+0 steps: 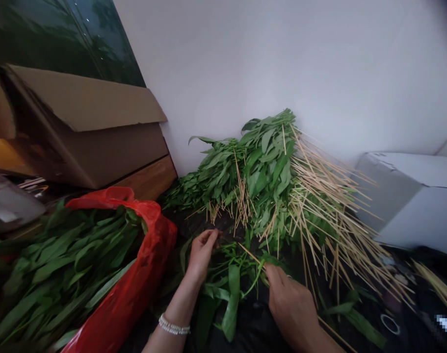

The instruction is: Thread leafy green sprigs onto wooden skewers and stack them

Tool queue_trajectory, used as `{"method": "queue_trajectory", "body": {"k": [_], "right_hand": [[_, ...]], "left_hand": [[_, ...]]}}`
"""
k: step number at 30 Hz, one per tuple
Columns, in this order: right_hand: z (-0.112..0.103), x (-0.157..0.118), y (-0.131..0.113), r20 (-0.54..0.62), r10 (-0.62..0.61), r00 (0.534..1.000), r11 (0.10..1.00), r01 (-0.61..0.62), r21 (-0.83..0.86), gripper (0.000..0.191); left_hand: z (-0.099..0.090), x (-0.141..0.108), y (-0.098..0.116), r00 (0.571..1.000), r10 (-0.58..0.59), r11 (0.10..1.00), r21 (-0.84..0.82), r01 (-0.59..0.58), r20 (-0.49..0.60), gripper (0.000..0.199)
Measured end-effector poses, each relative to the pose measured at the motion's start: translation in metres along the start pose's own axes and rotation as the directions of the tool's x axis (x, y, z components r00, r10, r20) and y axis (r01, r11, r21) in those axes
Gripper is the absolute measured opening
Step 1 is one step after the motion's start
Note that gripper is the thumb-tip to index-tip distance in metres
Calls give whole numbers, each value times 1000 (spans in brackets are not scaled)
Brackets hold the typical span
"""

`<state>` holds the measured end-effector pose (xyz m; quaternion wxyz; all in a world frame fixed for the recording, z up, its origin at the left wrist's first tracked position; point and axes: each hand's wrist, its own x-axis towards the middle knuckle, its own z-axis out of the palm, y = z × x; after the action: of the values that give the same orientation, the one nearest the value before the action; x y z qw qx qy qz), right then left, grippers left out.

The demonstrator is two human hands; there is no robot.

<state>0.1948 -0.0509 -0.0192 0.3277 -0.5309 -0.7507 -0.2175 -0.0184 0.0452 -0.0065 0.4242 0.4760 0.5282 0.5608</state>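
Observation:
My right hand (291,301) is closed around a thin bamboo skewer (249,253), whose tip points up and left. Against the same hand lies a green leafy stem (259,275), with a broad leaf (231,299) drooping to its left. My left hand (201,250), a beaded bracelet at its wrist, has thumb and fingers pinched together just above some loose greens (228,252). Whatever sits in that pinch is too small to make out. Beyond both hands, skewered leaf bundles (269,166) are heaped by the wall, their sticks (319,196) fanning to the right.
On the left a red plastic bag (160,240) holds many long green leaves (79,260). Behind it stands an open cardboard box (109,147). A white box (403,196) is at the right, with more sticks (436,284) nearby. Black sheeting (256,323) covers the work surface.

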Motion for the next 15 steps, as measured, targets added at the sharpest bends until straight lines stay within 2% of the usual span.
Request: {"method": "queue_trajectory", "body": {"k": [2,5,9,11,15], "right_hand": [[0,0,0,7,-5,1000,1000,5,-11,33],[0,0,0,3,-13,1000,1000,14,-15,32],[0,0,0,13,-20,1000,1000,20,-8,31],[0,-1,0,17,-17,1000,1000,17,1,30],[0,-1,0,18,-8,1000,1000,8,16,30]], "left_hand": [[1,0,-6,993,112,980,159,-116,36,27],[3,-2,-14,958,242,863,418,-285,153,14],[5,-9,-19,936,246,656,668,-351,250,16],[6,-11,-17,933,255,619,699,-359,254,12],[5,-10,-9,899,407,687,595,-417,161,13]]}}
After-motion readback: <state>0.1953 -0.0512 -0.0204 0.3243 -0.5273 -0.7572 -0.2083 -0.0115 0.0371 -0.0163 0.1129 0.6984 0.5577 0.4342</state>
